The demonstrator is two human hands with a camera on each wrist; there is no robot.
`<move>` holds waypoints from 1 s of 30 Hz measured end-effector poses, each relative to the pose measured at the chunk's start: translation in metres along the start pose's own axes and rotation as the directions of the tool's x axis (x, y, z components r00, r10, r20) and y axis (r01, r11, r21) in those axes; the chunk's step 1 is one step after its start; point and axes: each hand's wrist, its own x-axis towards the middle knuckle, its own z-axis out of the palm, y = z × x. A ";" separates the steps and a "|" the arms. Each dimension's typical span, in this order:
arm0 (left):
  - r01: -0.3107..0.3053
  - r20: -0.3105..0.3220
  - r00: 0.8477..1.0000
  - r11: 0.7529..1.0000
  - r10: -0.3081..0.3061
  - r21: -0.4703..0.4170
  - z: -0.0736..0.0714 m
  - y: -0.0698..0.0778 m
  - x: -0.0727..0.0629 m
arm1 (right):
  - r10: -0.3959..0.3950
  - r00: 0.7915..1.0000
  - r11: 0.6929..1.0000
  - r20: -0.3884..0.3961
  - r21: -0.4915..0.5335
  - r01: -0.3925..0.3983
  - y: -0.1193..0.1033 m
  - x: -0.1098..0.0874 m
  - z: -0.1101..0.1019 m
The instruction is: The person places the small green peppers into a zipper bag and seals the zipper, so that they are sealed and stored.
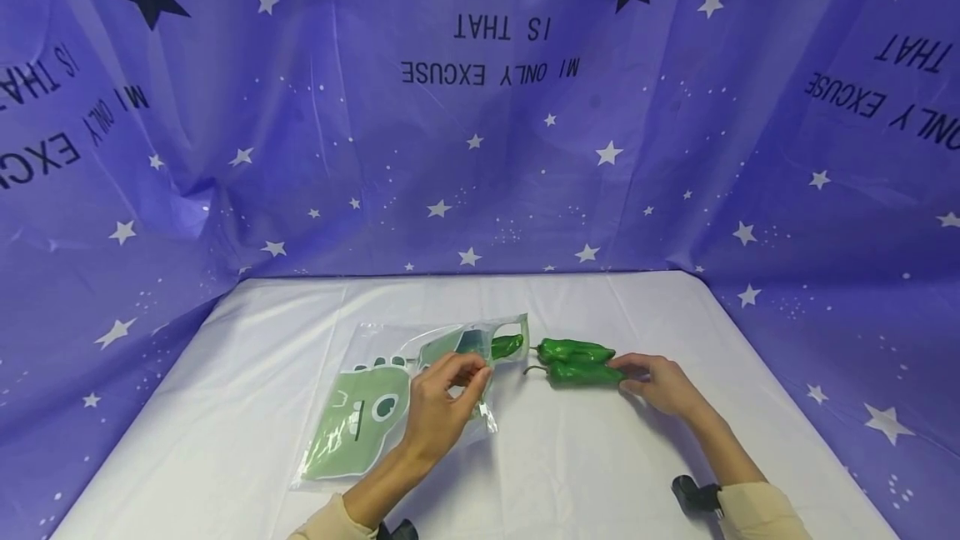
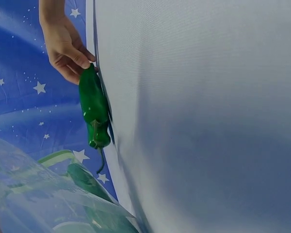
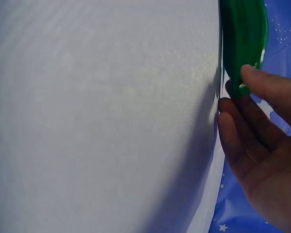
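Note:
A clear zip bag (image 1: 378, 336) printed with a green cartoon monster lies on the table, its mouth toward the right. My left hand (image 1: 438, 407) pinches the bag near its mouth, thumb and forefinger together. Inside the opening sits one green pepper (image 1: 506, 346). Just right of the bag, two more lie side by side, stems to the left: a far green pepper (image 1: 573, 350) and a near green pepper (image 1: 585, 373). My right hand (image 1: 663, 383) pinches the tip of the near one. In the right wrist view, the thumb presses on that shiny tip (image 3: 245, 48) with fingers behind it.
A white cloth covers the table (image 1: 570, 465). Purple curtains (image 1: 480, 173) with stars and lettering enclose its back and sides. A black strap-on device (image 1: 697, 497) sits at the right wrist, and another (image 1: 401, 530) at the left.

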 end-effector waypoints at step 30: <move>0.018 0.021 1.000 1.000 -0.019 0.009 0.005 -0.011 -0.008 | 0.076 0.962 0.989 -0.261 0.142 -0.039 -0.033 0.001 -0.040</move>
